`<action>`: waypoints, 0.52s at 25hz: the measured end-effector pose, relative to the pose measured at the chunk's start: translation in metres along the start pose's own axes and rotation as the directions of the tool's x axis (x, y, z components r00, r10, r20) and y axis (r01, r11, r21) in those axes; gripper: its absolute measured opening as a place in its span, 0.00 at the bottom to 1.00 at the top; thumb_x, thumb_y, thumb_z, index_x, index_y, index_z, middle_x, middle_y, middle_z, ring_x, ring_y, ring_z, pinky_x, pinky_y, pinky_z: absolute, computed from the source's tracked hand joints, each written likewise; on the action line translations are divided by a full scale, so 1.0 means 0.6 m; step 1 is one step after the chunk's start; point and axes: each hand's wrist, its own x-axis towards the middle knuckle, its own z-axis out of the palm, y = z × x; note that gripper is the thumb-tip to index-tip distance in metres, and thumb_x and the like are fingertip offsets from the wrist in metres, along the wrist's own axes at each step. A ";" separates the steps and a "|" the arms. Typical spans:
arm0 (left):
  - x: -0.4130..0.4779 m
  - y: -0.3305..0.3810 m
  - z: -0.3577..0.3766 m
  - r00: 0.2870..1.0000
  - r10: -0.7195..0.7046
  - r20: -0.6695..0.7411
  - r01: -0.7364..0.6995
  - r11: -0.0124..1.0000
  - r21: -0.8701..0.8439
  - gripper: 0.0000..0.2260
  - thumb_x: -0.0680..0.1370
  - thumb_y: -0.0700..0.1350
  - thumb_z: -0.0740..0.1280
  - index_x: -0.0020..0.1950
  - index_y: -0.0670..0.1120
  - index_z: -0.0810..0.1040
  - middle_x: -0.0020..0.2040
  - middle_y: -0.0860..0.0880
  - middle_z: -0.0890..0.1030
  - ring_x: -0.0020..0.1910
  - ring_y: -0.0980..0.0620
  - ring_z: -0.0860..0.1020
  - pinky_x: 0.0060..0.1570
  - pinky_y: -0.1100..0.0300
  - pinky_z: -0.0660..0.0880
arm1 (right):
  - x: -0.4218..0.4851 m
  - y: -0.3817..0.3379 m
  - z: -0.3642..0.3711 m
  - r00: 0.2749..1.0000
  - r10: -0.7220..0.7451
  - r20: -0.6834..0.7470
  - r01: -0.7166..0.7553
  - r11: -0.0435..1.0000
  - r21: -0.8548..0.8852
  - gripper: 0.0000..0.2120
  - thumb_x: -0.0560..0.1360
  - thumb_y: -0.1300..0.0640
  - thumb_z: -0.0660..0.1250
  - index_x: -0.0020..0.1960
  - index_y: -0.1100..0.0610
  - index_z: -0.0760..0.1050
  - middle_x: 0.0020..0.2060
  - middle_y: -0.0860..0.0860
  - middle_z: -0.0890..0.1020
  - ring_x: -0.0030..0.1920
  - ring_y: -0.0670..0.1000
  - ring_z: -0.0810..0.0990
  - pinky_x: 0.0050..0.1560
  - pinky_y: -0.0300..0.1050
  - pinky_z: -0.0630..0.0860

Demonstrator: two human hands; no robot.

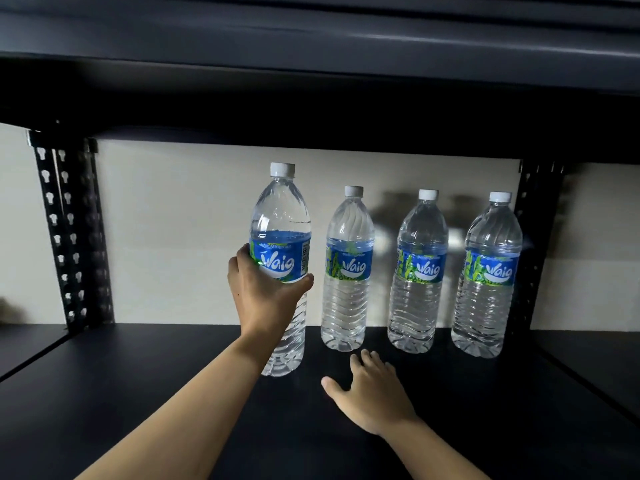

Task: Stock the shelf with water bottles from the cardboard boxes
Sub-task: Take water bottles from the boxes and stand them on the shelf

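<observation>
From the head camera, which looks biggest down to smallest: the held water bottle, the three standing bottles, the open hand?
1. Clear plastic blue-labelled water bottle in the left hand: largest, but nearer than the row.
2. Three standing bottles: alike, so tied.
3. Open right hand: smallest.

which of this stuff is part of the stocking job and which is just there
Job: held bottle, gripped by left hand; three standing bottles; shelf board; right hand, open.
Just there: slotted upright; wall; upper shelf.
</observation>
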 end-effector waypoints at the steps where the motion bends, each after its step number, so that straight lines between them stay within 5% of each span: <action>1: 0.008 -0.002 0.006 1.000 -0.005 -0.004 0.005 1.000 0.003 0.35 0.62 0.46 0.81 0.64 0.45 0.70 0.57 0.49 0.72 0.55 0.54 0.68 0.52 0.67 0.61 | 0.000 0.000 -0.002 1.000 -0.001 0.007 0.001 1.000 0.001 0.41 0.77 0.32 0.51 0.78 0.59 0.56 0.79 0.57 0.56 0.79 0.55 0.50 0.77 0.54 0.47; 13: 0.054 -0.081 0.069 0.999 -0.038 0.021 0.038 0.999 0.014 0.38 0.61 0.47 0.82 0.66 0.45 0.68 0.60 0.48 0.70 0.63 0.48 0.69 0.56 0.63 0.64 | 0.000 0.002 -0.003 0.999 -0.012 0.030 0.011 0.999 0.045 0.40 0.77 0.32 0.51 0.79 0.58 0.54 0.79 0.56 0.53 0.79 0.53 0.46 0.78 0.52 0.45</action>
